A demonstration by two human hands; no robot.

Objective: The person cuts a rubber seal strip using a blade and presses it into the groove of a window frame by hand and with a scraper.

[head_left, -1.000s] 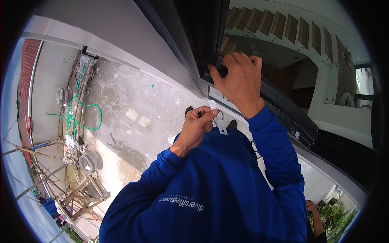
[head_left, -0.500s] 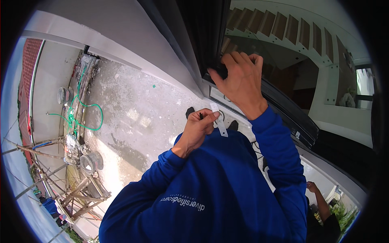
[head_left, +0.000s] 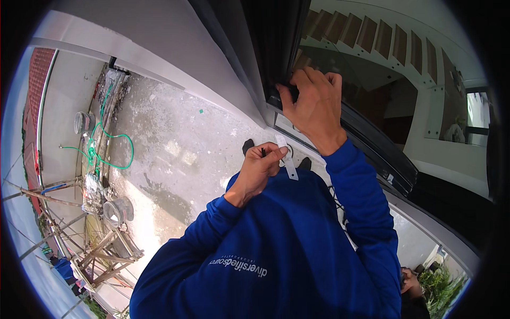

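Note:
My left hand (head_left: 255, 173) is closed in front of my blue shirt, pinching a flat pale strip with small holes (head_left: 291, 169) between thumb and fingers. A short black end pokes out above its curled fingers, too small to name. My right hand (head_left: 317, 109) reaches up to the inner corner of a black frame (head_left: 380, 141) around glass. Its fingers curl over the dark edge and the thumb presses against it. Whatever lies under the fingertips is dark and mostly hidden.
Grey wall panels (head_left: 154, 37) border the frame on the left. Below lies a paint-spotted concrete floor (head_left: 170, 122) with a green hose (head_left: 130, 151), buckets (head_left: 118, 211) and wooden scaffolding (head_left: 103, 258). Stairs (head_left: 366, 34) show behind the glass. Another person's hand (head_left: 410, 282) is at lower right.
My right hand has shifted slightly, its thumb now a little more upright at the frame corner. The left hand keeps its grip. The other person at lower right has moved lower.

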